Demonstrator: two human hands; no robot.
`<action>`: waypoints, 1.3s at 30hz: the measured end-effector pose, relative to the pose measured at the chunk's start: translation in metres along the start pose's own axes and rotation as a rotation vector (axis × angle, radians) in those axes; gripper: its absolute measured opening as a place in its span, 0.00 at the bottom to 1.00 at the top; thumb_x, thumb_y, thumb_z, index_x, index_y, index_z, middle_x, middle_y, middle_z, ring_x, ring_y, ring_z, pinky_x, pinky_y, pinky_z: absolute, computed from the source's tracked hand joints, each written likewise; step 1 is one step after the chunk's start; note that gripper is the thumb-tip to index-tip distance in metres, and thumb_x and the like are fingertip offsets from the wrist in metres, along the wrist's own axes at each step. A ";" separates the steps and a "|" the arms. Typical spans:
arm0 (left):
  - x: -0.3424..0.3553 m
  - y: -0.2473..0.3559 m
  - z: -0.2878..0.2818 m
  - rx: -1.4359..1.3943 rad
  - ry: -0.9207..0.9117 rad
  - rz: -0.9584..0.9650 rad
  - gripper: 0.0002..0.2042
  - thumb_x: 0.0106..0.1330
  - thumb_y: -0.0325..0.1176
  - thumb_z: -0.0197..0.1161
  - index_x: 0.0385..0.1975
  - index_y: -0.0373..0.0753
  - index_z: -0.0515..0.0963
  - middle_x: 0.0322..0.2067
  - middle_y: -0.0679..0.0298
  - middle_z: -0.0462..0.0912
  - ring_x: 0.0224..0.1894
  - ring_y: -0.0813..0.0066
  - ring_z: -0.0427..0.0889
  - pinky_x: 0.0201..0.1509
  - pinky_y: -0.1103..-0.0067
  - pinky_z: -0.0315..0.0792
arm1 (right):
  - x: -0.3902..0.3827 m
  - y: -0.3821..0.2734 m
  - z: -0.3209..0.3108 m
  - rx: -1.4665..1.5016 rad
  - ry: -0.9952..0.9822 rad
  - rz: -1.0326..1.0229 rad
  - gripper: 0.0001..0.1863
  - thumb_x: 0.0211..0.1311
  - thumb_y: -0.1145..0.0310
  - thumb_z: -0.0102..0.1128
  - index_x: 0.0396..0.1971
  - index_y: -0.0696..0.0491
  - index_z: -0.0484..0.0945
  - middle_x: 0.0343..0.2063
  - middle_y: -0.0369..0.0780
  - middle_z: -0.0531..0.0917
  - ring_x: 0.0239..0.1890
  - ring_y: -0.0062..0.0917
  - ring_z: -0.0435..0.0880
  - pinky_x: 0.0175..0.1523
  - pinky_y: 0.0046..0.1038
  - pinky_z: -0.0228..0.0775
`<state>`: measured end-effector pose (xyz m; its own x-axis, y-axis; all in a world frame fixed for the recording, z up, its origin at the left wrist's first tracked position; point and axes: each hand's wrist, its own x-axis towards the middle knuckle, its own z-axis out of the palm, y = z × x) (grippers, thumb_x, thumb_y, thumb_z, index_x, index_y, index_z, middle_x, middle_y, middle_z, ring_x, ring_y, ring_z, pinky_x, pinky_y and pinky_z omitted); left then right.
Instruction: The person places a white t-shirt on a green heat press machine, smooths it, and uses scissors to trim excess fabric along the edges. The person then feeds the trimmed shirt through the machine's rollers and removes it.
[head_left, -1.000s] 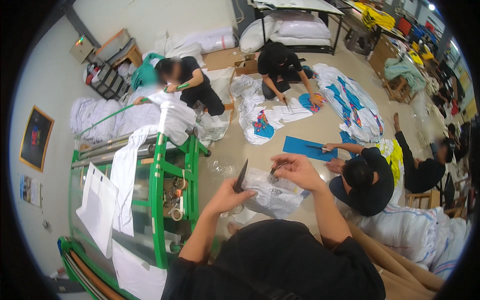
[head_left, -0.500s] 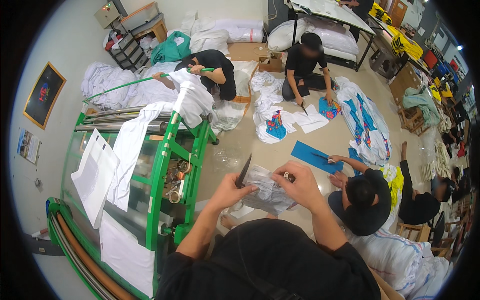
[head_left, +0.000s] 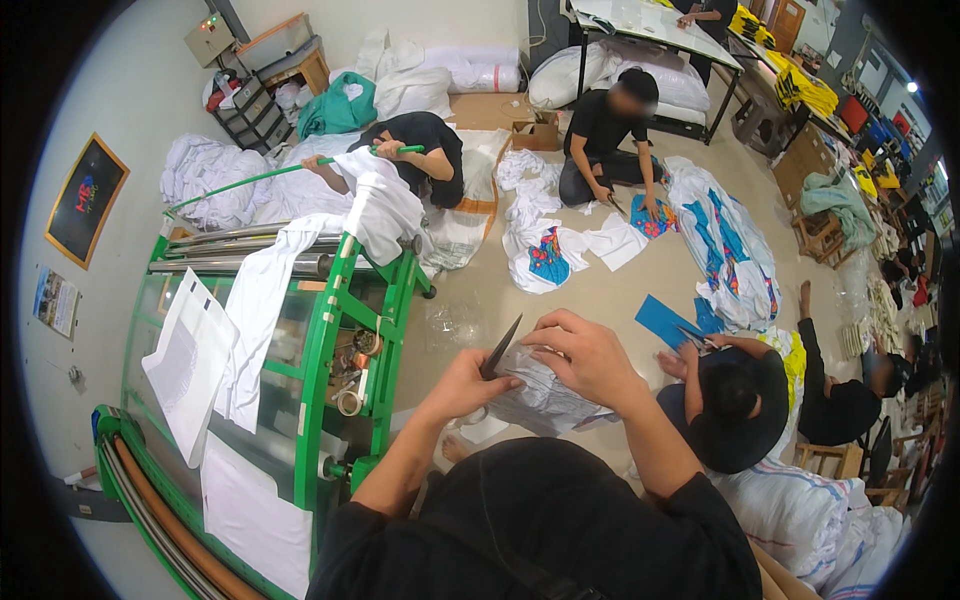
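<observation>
My left hand (head_left: 470, 385) is closed around dark pointed scissors (head_left: 502, 345), blades together and tip up; their handles are mostly hidden in the palm. Its thumb also presses the left edge of a crumpled white printed sheet (head_left: 545, 395), which hangs in front of my chest. I cannot make out whether the sheet is paper or plastic. My right hand (head_left: 585, 360) is bent over the sheet's upper edge with curled fingers, pinching it, the fingertips a short way right of the blades.
At left stands a green-framed roller machine (head_left: 330, 330) draped with white cloth (head_left: 262, 310). A person (head_left: 425, 150) bends behind it, holding a green bar. Two people on the floor handle scissors and cloth: one far ahead (head_left: 610, 130), one near right (head_left: 740, 400). White sacks (head_left: 800, 520) lie lower right.
My right hand has shifted left and up along the sheet, and the sheet looks more gathered. The near-right person's blue cloth and hands have moved. My left hand stays nearly in place.
</observation>
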<state>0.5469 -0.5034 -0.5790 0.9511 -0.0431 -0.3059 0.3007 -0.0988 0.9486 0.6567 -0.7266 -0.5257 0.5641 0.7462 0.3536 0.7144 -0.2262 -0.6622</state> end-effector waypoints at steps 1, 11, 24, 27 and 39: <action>0.000 0.000 0.000 0.007 -0.003 0.003 0.12 0.69 0.28 0.76 0.47 0.29 0.87 0.37 0.65 0.91 0.39 0.83 0.85 0.45 0.77 0.81 | 0.000 0.001 0.000 0.015 0.006 0.002 0.11 0.66 0.68 0.73 0.47 0.48 0.88 0.45 0.38 0.86 0.42 0.37 0.88 0.47 0.37 0.80; -0.005 -0.009 0.007 0.041 0.019 0.020 0.13 0.68 0.29 0.77 0.48 0.30 0.88 0.38 0.64 0.92 0.39 0.82 0.85 0.45 0.76 0.81 | -0.003 0.012 -0.005 0.226 -0.143 0.162 0.13 0.65 0.66 0.74 0.47 0.52 0.86 0.42 0.40 0.89 0.37 0.36 0.86 0.43 0.35 0.79; -0.003 -0.019 0.014 0.017 0.071 0.011 0.12 0.68 0.31 0.78 0.43 0.28 0.89 0.34 0.64 0.91 0.35 0.83 0.84 0.40 0.77 0.79 | -0.032 0.021 -0.002 0.118 -0.045 0.102 0.19 0.55 0.64 0.83 0.43 0.53 0.84 0.35 0.41 0.88 0.32 0.30 0.84 0.37 0.31 0.74; 0.000 -0.020 0.019 0.036 0.063 0.019 0.12 0.69 0.33 0.78 0.40 0.29 0.89 0.31 0.66 0.90 0.33 0.84 0.82 0.37 0.77 0.77 | -0.040 0.027 -0.002 0.096 -0.054 0.200 0.19 0.55 0.64 0.83 0.43 0.52 0.84 0.32 0.41 0.89 0.31 0.32 0.86 0.38 0.32 0.76; -0.003 -0.008 0.020 0.048 0.056 -0.086 0.12 0.71 0.36 0.76 0.39 0.30 0.88 0.30 0.68 0.88 0.32 0.84 0.83 0.38 0.79 0.76 | -0.074 0.056 -0.072 -0.025 0.142 0.526 0.12 0.65 0.64 0.75 0.42 0.55 0.89 0.31 0.44 0.91 0.33 0.33 0.90 0.41 0.34 0.79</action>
<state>0.5399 -0.5222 -0.5867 0.9249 0.0226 -0.3795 0.3786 -0.1475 0.9137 0.6848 -0.8399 -0.5416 0.8971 0.4369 0.0659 0.3295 -0.5622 -0.7585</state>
